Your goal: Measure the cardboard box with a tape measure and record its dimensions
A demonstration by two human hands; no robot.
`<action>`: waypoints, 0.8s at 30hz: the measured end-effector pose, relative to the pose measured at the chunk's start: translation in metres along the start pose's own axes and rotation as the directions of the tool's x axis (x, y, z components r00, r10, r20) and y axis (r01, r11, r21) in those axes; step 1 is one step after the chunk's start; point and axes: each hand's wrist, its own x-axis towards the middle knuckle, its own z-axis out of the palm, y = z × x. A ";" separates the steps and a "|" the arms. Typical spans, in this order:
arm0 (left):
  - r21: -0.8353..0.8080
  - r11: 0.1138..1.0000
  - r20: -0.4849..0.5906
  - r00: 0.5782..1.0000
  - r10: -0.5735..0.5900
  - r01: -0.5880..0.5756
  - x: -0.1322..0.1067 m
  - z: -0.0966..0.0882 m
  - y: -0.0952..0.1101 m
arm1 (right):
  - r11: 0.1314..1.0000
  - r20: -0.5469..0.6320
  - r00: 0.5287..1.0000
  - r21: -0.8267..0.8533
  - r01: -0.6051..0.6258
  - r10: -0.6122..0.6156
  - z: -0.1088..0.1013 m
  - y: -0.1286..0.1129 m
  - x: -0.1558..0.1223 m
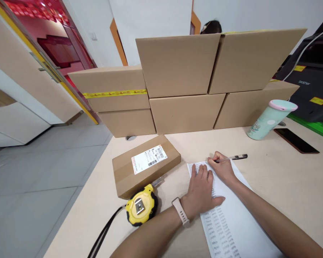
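Observation:
A printed sheet of paper point(223, 222), with columns of small text down its left side, lies on the table before me. My left hand point(203, 190) rests flat on its upper left part, fingers stretched and thumb out to the side. Closed around a pen point(238, 157) is my right hand point(222, 166), near the sheet's top edge; the pen's dark end points right, and its tip is hidden by the fingers. Left of the paper are a yellow and black tape measure point(141, 206) with a black strap and a small carton point(148, 165) bearing a white shipping label.
Large cardboard boxes point(187, 113) stand stacked along the table's back. A mint tumbler point(270, 120) and a dark phone point(296, 141) are at the right, near a black Brother printer point(312, 86). Behind the boxes, the top of a person's head point(212, 27) shows.

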 end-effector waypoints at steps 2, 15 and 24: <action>-0.001 1.000 -0.001 1.000 -0.001 0.001 0.000 0.000 0.000 | 1.000 0.005 1.000 0.007 -0.003 0.003 0.000 0.000 0.000; 0.000 1.000 -0.015 1.000 0.003 -0.003 -0.001 -0.001 0.000 | 1.000 -0.029 0.999 -0.009 -0.014 0.014 -0.001 0.000 0.000; 0.032 0.999 -0.009 1.000 0.015 -0.014 0.000 -0.002 0.000 | 1.000 -0.020 1.000 -0.028 0.010 -0.010 0.000 0.003 0.001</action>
